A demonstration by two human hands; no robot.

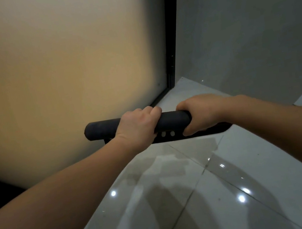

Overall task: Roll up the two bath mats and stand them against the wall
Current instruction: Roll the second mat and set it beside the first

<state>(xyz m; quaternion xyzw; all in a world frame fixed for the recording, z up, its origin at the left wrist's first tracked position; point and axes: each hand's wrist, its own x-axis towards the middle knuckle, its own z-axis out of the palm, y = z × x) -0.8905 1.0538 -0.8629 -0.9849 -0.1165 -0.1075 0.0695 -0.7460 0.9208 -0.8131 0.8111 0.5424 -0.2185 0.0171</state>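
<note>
A dark grey bath mat (101,130) is wound into a tight horizontal roll, held above the floor in the middle of the view. Its loose last flap, with small oval holes, hangs just beneath the roll. My left hand (138,127) wraps over the roll's middle. My right hand (200,113) clasps its right end, fingers curled under onto the flap. Only this one mat is visible.
A frosted glass door (55,70) with a black frame (173,58) fills the left and centre. A grey wall (247,28) stands at the right, meeting the door in a corner. Glossy white floor tiles (180,199) lie below, with a damp-looking patch under the mat.
</note>
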